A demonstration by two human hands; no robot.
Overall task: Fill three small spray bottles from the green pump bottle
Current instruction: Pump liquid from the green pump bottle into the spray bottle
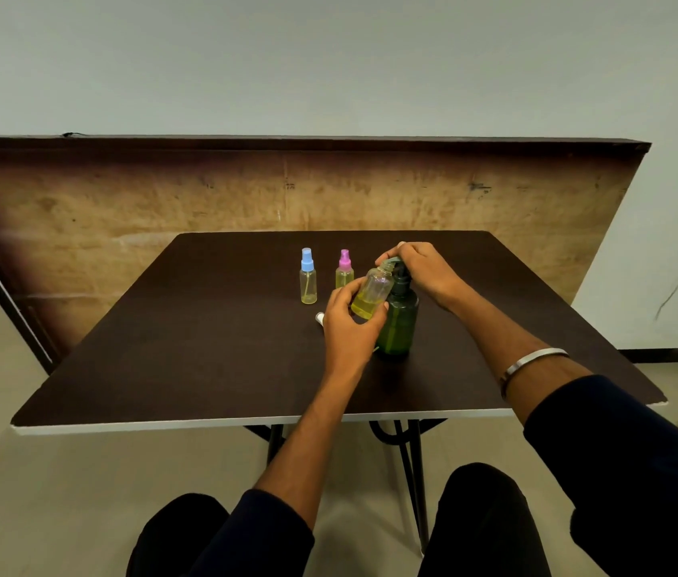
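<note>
Green plastic marked the pump bottle (398,322), which stood upright on the dark table (204,347), a little right of the middle. Your right hand (422,270) lay over its black pump head, fingers bent down across the top and the spout; whether they were pressing at that moment you could not tell from the view.

Your left hand (347,322) held an uncapped small spray bottle (372,293) just left of the pump bottle, thumb and fingers curled round its lower half. That clear bottle was tilted, with its open neck leaning up to the right and sitting right under the pump spout, and a layer of yellow liquid filled its lower part.

Beyond your left hand, two more small bottles stood upright on the table with their sprayers on: the blue-capped bottle (308,276) to the left and the pink-capped bottle (344,270) near it on the right, apart from one another. Both showed pale yellow liquid inside. A small white piece (319,318) lay on the table just left of your left hand, partly hidden by it, so what it was stayed unclear.

You wore a metal bracelet (533,362) on your right forearm, above the dark sleeve. A wooden board (162,202) stood behind the table against the pale wall.
</note>
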